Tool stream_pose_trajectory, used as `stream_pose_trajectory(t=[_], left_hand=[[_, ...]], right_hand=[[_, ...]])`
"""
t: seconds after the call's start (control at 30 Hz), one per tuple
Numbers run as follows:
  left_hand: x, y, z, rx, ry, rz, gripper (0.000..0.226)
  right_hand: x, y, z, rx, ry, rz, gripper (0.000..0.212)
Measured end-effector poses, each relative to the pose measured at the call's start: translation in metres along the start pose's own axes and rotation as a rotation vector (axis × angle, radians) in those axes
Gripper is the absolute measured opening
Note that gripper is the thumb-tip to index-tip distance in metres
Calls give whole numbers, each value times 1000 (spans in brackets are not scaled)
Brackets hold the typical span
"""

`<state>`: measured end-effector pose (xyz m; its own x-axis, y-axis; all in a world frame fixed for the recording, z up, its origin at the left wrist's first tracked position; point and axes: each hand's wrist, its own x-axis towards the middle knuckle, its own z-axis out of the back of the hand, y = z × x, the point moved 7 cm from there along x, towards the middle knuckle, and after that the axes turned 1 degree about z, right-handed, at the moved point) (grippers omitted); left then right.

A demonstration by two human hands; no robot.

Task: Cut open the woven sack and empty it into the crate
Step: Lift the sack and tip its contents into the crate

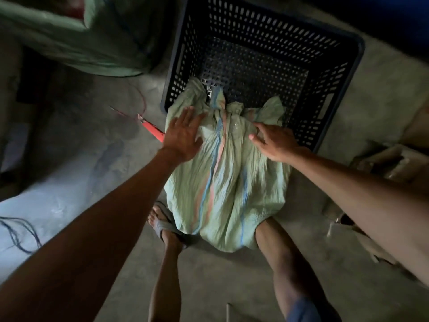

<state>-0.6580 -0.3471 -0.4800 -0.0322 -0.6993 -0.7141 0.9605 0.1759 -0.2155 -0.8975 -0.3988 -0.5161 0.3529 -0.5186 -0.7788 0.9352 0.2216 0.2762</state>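
A pale green woven sack (228, 182) with blue and pink stripes stands on the floor between my legs. Its bunched top leans over the near rim of a black perforated crate (262, 52). My left hand (183, 133) lies flat with spread fingers on the sack's upper left side. On the sack's upper right side my right hand (275, 142) rests with straight fingers. The crate's inside looks empty apart from the sack's top. A red-handled cutter (152, 129) lies on the floor left of the sack, partly behind my left hand.
Another green sack (76, 36) sits at the upper left. Red string (139, 105) trails beside the cutter. Cardboard pieces (380, 163) lie at the right. A pale sheet (46, 201) with dark cord covers the floor at the left. My sandalled left foot (162, 219) stands by the sack's base.
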Motion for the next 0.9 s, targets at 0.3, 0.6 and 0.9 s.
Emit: stream_pose_trajectory(t=[0.3,0.6,0.9], left_hand=[[-127,18,20,-326,9,189,58],[-240,106,-140,-411,162,339,49],[-163,179,-273,-212,168,353,52]], right_hand=[[-107,35,60,37,-24,-183,43],[-206,90,-170,329,254,-431,31],[-245,29,-397,380,274,-736,44]])
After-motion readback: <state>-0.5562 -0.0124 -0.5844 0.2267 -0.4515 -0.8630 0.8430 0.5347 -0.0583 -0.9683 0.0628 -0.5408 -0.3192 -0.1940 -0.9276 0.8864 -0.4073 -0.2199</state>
